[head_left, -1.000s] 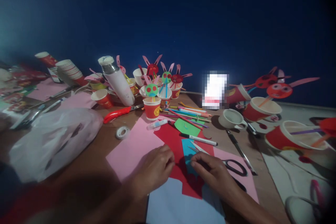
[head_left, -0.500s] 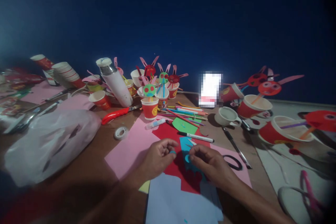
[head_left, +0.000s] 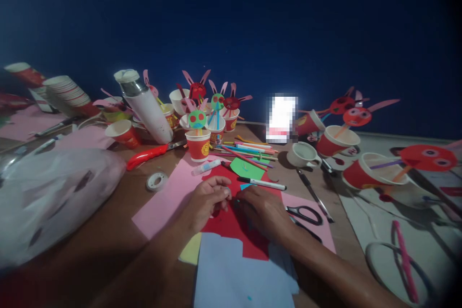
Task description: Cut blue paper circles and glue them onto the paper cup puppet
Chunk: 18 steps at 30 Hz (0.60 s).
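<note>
My left hand [head_left: 209, 202] is held over the red paper [head_left: 256, 248], thumb and fingers curled together. What they pinch, if anything, is hidden. Close by on the right, my right hand [head_left: 263, 211] is bent down over the same paper, its fingers closed and their tips mostly out of sight. A corner of blue paper [head_left: 246, 186] shows just beyond its knuckles. Black-handled scissors [head_left: 308, 214] lie beside this hand, partly beneath the wrist. A white marker [head_left: 267, 184] with a black cap and a green paper piece [head_left: 249, 168] lie beyond the hands.
Several red paper cups [head_left: 198, 147] hold paper rabbit heads. Coloured sticks [head_left: 245, 151], a red-handled knife [head_left: 147, 156], a tape roll [head_left: 157, 181], a white flask [head_left: 147, 113] and a mug [head_left: 302, 155] surround the papers. A plastic bag [head_left: 65, 197] lies left, light-blue sheets [head_left: 231, 279] in front.
My right hand has dropped over the blue paper and moved nearer the left. The blue pieces seen at both hands are now hidden. More of the scissors shows. The view has shifted slightly right.
</note>
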Each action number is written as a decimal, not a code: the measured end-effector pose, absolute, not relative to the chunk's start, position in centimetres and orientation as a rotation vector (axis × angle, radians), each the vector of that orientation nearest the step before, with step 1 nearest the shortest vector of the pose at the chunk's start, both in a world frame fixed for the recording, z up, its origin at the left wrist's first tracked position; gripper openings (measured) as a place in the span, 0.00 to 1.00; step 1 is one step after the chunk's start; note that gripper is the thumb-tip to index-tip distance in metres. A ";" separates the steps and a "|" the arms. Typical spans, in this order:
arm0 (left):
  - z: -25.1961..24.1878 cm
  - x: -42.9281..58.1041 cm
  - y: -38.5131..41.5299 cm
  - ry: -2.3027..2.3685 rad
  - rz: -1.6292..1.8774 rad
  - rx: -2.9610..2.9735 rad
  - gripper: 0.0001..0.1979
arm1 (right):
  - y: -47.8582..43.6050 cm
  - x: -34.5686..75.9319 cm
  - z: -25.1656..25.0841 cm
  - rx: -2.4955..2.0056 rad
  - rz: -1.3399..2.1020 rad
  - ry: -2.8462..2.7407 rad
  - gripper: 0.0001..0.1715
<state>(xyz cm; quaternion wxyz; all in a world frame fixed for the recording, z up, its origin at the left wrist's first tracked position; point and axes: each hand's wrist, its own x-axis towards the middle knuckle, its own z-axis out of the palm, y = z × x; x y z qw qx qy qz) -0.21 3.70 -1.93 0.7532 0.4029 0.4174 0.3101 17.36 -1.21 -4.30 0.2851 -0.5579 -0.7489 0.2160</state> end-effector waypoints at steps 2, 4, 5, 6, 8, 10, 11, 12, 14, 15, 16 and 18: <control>-2.2 -0.3 3.7 0.895 0.682 0.852 0.16 | -1.3 17.9 -4.4 -1.446 0.512 -2.001 0.12; -2.6 -0.5 3.7 0.878 0.673 0.829 0.15 | -1.5 18.5 -4.3 -1.384 0.461 -1.986 0.11; -2.8 -0.5 3.6 0.867 0.665 0.818 0.15 | -1.5 18.6 -4.1 -1.351 0.438 -1.975 0.11; -2.9 -0.6 3.5 0.855 0.656 0.807 0.14 | -1.6 18.7 -4.0 -1.315 0.416 -1.966 0.10; -3.1 -0.6 3.2 0.828 0.636 0.781 0.13 | -1.8 18.6 -3.7 -1.239 0.373 -1.956 0.10; -3.1 -0.5 2.9 0.803 0.601 0.755 0.13 | -2.0 18.3 -3.6 -1.174 0.337 -1.958 0.10; -3.1 -0.5 2.6 0.792 0.581 0.743 0.14 | -2.1 18.1 -3.7 -1.150 0.322 -1.963 0.11; -3.0 -0.4 2.4 0.780 0.561 0.732 0.15 | -2.1 17.9 -3.7 -1.132 0.313 -1.974 0.12; -3.0 -0.3 2.1 0.760 0.528 0.703 0.16 | -2.2 17.6 -3.9 -1.112 0.313 -2.001 0.14; -3.0 -0.3 2.0 0.749 0.518 0.693 0.16 | -2.3 17.4 -3.9 -1.102 0.318 -2.009 0.15; -3.0 -0.2 1.9 0.735 0.507 0.693 0.16 | -2.3 17.4 -3.8 -1.091 0.326 -2.011 0.15; -3.2 -0.2 1.8 0.698 0.482 0.719 0.16 | -2.3 17.3 -3.7 -1.077 0.368 -2.003 0.13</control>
